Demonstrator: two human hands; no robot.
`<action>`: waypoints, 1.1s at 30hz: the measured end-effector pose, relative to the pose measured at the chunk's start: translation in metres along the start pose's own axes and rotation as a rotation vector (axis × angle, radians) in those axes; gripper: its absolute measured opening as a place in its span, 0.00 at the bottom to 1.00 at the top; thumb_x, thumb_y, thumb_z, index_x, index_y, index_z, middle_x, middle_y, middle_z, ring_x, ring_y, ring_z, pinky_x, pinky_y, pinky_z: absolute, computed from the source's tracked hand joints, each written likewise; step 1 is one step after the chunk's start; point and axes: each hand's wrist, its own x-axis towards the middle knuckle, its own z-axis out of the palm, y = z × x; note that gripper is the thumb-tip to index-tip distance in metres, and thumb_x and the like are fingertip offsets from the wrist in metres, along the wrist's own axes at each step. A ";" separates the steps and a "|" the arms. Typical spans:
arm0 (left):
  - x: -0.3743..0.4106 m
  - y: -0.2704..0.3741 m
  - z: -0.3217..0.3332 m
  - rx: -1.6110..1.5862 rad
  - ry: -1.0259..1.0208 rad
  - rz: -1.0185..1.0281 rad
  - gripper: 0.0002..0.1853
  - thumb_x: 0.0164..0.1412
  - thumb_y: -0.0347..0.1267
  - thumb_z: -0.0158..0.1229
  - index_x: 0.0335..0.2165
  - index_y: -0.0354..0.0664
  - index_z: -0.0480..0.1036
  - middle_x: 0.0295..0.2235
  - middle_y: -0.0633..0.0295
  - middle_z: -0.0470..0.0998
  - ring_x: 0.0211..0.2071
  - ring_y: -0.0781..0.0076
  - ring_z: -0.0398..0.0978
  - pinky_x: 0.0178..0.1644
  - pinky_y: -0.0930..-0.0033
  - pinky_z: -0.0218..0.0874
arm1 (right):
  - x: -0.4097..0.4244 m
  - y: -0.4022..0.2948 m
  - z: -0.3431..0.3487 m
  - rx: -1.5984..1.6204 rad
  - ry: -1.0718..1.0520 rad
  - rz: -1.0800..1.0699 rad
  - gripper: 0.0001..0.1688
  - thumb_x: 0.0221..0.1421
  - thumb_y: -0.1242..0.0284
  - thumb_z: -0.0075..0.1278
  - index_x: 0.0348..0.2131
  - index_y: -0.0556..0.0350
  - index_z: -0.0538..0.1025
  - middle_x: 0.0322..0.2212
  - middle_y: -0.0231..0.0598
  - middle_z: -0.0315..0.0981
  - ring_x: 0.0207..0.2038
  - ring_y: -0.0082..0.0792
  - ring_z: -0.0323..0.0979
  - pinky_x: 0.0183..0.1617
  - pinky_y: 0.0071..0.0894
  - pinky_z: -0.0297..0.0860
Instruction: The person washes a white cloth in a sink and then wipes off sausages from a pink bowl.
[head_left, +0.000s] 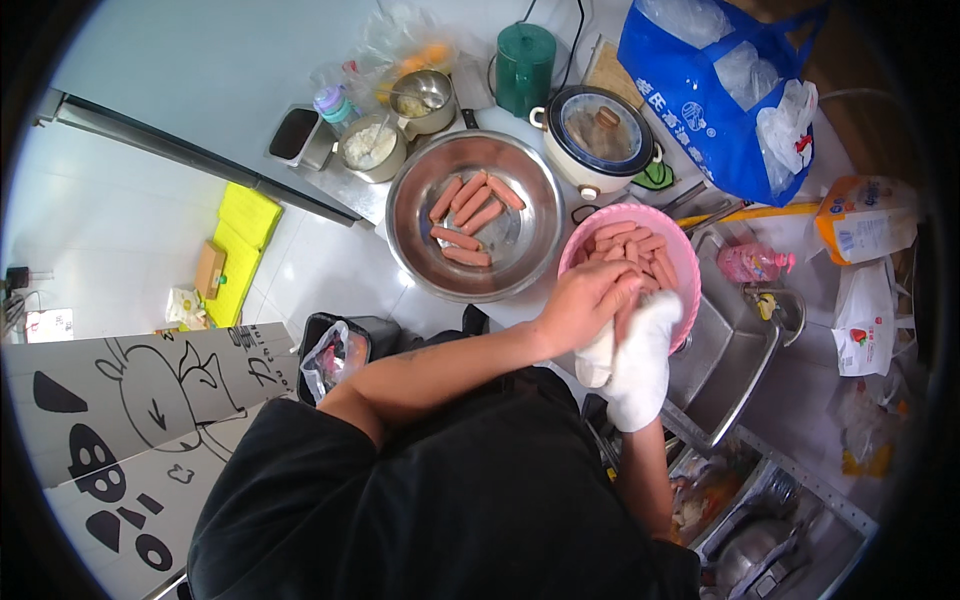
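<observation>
Over the near side of a pink plastic basin (691, 315), full of pink sausages (634, 234), my two hands meet. My bare left hand (594, 298) has its fingers closed at the upper end of a sausage (622, 321); its fingertips are partly hidden. My right hand (643, 364), in a white glove, grips the lower part of that sausage. White fabric (595, 361) shows left of the sausage; whether it belongs to the same glove is unclear. Left of the basin, a wide steel bowl (405, 259) holds several loose sausages (471, 205).
A lidded electric pot (600, 139) stands behind the basin, near a green jug (525, 67) and a blue bag (694, 97). Two small pots, one with white food (369, 145), are at the back left. A steel sink (724, 352) and pink soap bottle (750, 262) lie right.
</observation>
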 end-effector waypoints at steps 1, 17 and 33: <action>-0.002 0.004 0.000 0.023 -0.009 -0.056 0.13 0.76 0.34 0.57 0.47 0.34 0.80 0.34 0.50 0.85 0.34 0.55 0.84 0.43 0.62 0.73 | 0.002 0.002 -0.001 0.033 -0.055 -0.013 0.32 0.67 0.64 0.51 0.62 0.66 0.64 0.52 0.50 0.68 0.54 0.49 0.69 0.65 0.46 0.62; -0.040 0.026 -0.022 0.342 -0.496 0.432 0.35 0.69 0.46 0.62 0.68 0.47 0.66 0.69 0.42 0.65 0.71 0.41 0.61 0.74 0.37 0.50 | -0.026 0.041 0.044 1.897 -0.033 0.546 0.35 0.78 0.56 0.40 0.73 0.53 0.57 0.66 0.41 0.64 0.69 0.37 0.64 0.72 0.43 0.64; -0.027 -0.033 -0.008 0.184 -0.249 0.058 0.22 0.77 0.40 0.52 0.53 0.31 0.79 0.57 0.41 0.78 0.60 0.41 0.74 0.65 0.49 0.63 | 0.007 -0.004 0.025 0.609 -0.014 0.178 0.39 0.67 0.63 0.52 0.69 0.63 0.60 0.62 0.55 0.66 0.62 0.48 0.69 0.66 0.43 0.65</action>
